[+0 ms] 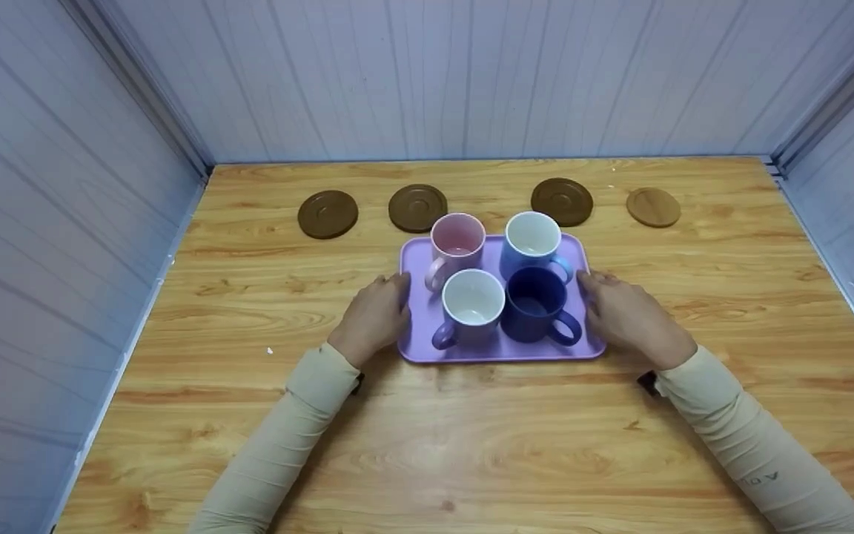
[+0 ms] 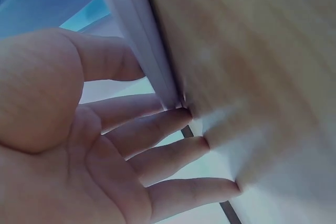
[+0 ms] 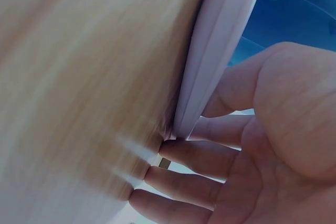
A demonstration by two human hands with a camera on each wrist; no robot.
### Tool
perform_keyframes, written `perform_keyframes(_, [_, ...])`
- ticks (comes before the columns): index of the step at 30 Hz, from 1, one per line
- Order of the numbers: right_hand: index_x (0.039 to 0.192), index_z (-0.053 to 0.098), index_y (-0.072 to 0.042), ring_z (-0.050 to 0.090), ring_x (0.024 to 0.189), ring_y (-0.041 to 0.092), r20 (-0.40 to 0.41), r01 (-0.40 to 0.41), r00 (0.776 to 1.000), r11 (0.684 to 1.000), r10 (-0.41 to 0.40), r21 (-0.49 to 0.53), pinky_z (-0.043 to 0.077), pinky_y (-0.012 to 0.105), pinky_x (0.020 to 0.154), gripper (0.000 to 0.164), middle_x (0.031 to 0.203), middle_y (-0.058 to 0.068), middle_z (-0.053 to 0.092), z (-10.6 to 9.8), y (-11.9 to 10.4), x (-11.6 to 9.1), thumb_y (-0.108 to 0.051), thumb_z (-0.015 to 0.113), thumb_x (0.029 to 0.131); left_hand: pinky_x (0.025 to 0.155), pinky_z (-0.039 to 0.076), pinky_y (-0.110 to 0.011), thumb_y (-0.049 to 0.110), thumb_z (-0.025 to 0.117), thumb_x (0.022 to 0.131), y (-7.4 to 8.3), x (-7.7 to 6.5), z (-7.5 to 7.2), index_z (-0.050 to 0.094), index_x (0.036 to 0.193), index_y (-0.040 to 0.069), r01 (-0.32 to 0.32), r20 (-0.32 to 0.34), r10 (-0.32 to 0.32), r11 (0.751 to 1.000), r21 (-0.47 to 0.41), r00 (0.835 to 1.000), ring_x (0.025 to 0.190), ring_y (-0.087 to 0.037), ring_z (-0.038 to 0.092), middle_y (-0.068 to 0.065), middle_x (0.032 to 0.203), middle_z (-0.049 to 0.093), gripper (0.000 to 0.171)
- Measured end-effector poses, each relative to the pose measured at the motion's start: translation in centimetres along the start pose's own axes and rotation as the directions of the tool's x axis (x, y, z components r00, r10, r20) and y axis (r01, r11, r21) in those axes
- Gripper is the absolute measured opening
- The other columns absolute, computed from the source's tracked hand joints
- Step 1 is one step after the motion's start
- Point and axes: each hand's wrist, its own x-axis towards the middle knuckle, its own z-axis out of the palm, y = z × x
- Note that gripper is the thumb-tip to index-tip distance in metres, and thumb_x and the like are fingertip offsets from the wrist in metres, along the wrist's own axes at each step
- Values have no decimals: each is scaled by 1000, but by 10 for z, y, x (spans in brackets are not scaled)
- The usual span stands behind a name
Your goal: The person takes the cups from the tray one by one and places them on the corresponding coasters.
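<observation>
A light purple tray (image 1: 419, 256) lies on the wooden table and carries several mugs. At its back stand a pink mug (image 1: 457, 237) and a light blue mug (image 1: 532, 236) with a white inside. In front are a white-lined mug (image 1: 474, 298) with a purple handle and a navy mug (image 1: 534, 305). My left hand (image 1: 373, 315) grips the tray's left edge, thumb on the rim. On the right edge, my right hand (image 1: 629, 317) grips likewise. Both wrist views show the other fingers stretched out, with tips against the tabletop.
Behind the tray lie dark brown round coasters: one at left (image 1: 328, 214), one nearer the middle (image 1: 417, 208), one right of centre (image 1: 562, 201). A lighter wooden coaster (image 1: 653, 207) lies farther right. Pale panel walls (image 1: 471, 81) enclose the table's back and sides.
</observation>
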Motion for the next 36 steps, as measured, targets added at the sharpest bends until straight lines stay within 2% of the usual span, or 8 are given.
perform_keyframes(2, [148, 48, 8, 51, 132, 56, 3, 0, 1000, 1000, 0, 0, 43, 67, 105, 53, 146, 33, 53, 0, 0, 0, -9, 51, 98, 87, 55, -55, 4, 56, 96, 1, 0, -3, 65, 124, -5, 8, -2, -8, 999, -32, 1000, 101, -38, 68, -21, 108, 70, 30])
perform_keyframes(6, [149, 48, 9, 50, 133, 56, 9, 2, 1000, 1000, -2, 0, 43, 67, 106, 54, 146, 33, 52, 0, 0, 0, -10, 52, 98, 102, 53, -49, 7, 59, 96, 4, 0, -12, 58, 142, -5, 41, -30, -44, 992, -116, 999, 119, -35, 66, -24, 128, 68, 47])
perform_keyframes(10, [148, 49, 9, 50, 132, 55, 7, 4, 1000, 1000, -4, 0, 44, 67, 104, 54, 145, 32, 53, 0, 2, 1, -10, 53, 98, 110, 48, -47, 14, 63, 98, 12, -1, -17, 58, 143, -4, 18, -90, -36, 983, -185, 995, 127, -35, 62, -24, 136, 64, 49])
perform_keyframes(14, [147, 49, 9, 51, 132, 55, -3, 12, 1000, 1000, -12, -2, 45, 67, 102, 53, 144, 33, 55, 0, 3, 1, -9, 54, 97, 104, 52, -46, 21, 67, 99, 21, 2, -14, 64, 135, -2, -27, -175, -22, 963, -268, 984, 119, -35, 67, -23, 127, 69, 43])
perform_keyframes(17, [147, 49, 9, 52, 131, 56, -3, 11, 1000, 1000, -11, -2, 45, 67, 103, 52, 144, 33, 54, 0, 3, 1, -9, 54, 98, 98, 55, -43, 22, 69, 99, 26, 5, -8, 67, 128, 0, -38, -225, -42, 939, -341, 974, 111, -33, 70, -20, 118, 73, 37])
perform_keyframes(22, [147, 49, 9, 53, 129, 56, -13, 19, 1000, 1000, -19, -1, 46, 67, 103, 53, 142, 33, 56, 2, 3, 1, -8, 55, 97, 93, 57, -39, 23, 70, 99, 29, 9, 0, 68, 124, 1, -7, -205, -96, 893, -449, 974, 102, -26, 72, -13, 108, 76, 33])
perform_keyframes(28, [145, 51, 11, 55, 129, 53, -31, 28, 999, 1000, -28, -5, 47, 67, 101, 52, 140, 33, 58, 3, 2, 0, -7, 56, 96, 88, 60, -32, 17, 70, 99, 28, 12, 8, 70, 116, 1, -23, -197, -103, 834, -551, 975, 94, -18, 72, -9, 99, 76, 24])
perform_keyframes(36, [146, 50, 10, 55, 129, 54, -15, 13, 1000, 1000, -13, -9, 47, 69, 99, 52, 140, 33, 58, 4, 2, 1, -9, 55, 98, 75, 52, -29, 14, 65, 102, 25, 18, 13, 74, 106, 3, -25, -195, -110, 812, -583, 975, 81, -14, 64, -5, 88, 73, 15])
